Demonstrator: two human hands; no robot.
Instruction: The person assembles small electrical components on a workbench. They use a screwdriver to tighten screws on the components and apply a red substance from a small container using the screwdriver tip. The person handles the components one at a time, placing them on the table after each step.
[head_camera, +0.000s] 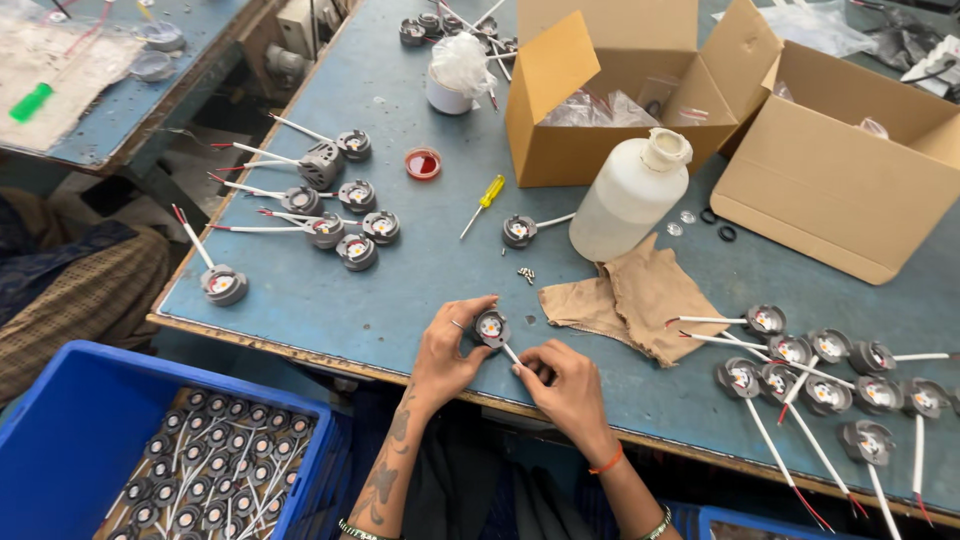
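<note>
Your left hand (445, 350) has its fingers curled around a small round grey lamp module (491, 328), lower centre of frame, held just above the near edge of the blue worktable (330, 300). Your right hand (565, 385) is pinched nearly closed at the white lead (510, 353) coming off that module; whether anything small sits in the fingertips, I can't tell.

Largest to smallest around you:
- Two open cardboard boxes (600, 90), upper right.
- Blue crate (60, 430) of the same modules, lower left, beside the table.
- White plastic bottle (632, 195) lying tilted, right of centre.
- Tan cloth (630, 295), crumpled just right of your hands.
- Module cluster with red-tipped leads (810, 385), right side; another cluster (335, 215) at left centre.
- Yellow-handled screwdriver (482, 203), centre, well apart from both hands.
- Red dish (423, 163) above it.
- Screws (526, 273), loose, just above your hands.

My read: you're at the inspect/dress-the-lead step on a single unit, not fastening yet. Next move likely calls for a steady left-hand hold, face up, and the right hand free for a screw and the driver.
</note>
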